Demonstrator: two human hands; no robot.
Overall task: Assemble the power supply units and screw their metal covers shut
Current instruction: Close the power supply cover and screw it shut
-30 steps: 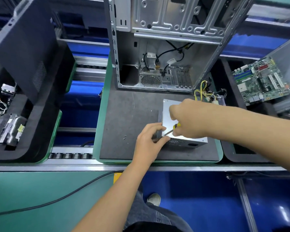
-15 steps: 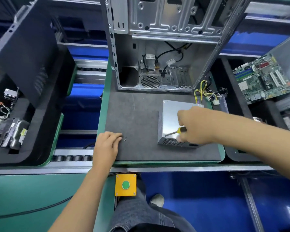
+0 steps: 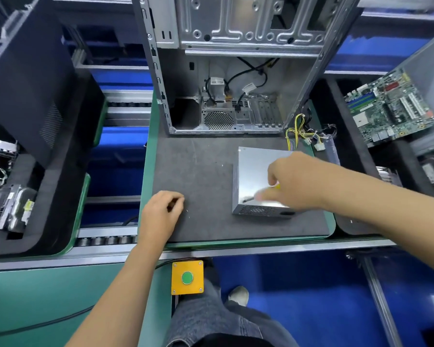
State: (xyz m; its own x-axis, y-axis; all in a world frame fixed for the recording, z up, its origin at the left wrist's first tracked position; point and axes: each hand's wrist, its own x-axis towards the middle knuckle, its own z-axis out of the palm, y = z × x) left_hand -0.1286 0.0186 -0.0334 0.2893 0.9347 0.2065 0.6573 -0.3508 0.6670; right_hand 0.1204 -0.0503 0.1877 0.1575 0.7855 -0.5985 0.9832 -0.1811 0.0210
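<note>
The head view shows a change from a moment ago: the left hand (image 3: 161, 216) used to be up at the near left corner of the power supply box (image 3: 254, 180), steadying it, and now it has gone off to the left, well apart from the box, down on the dark mat (image 3: 206, 176) on the worktop. Its fingers are curled in together over a spot where tiny pale specks lie, most likely loose screws (image 3: 187, 213); I cannot tell if it has one pinched yet. I think this means the hand is fetching the next screw, so the cover is not fully shut yet. The right hand (image 3: 296, 182) stays over the box, fingers wrapped round a small screwdriver (image 3: 262, 192) with a yellow handle. The tip points at the near left part of the top, but it is blurry, so I cannot tell if it touches. The box is shiny silver metal, lying flat on the right side of the mat, close to the near edge, with little vent holes on the side facing the person. A bunch of yellow and black wires (image 3: 301, 135) sits just behind it. A big open computer case (image 3: 236, 71) stands at the back of the mat.
</note>
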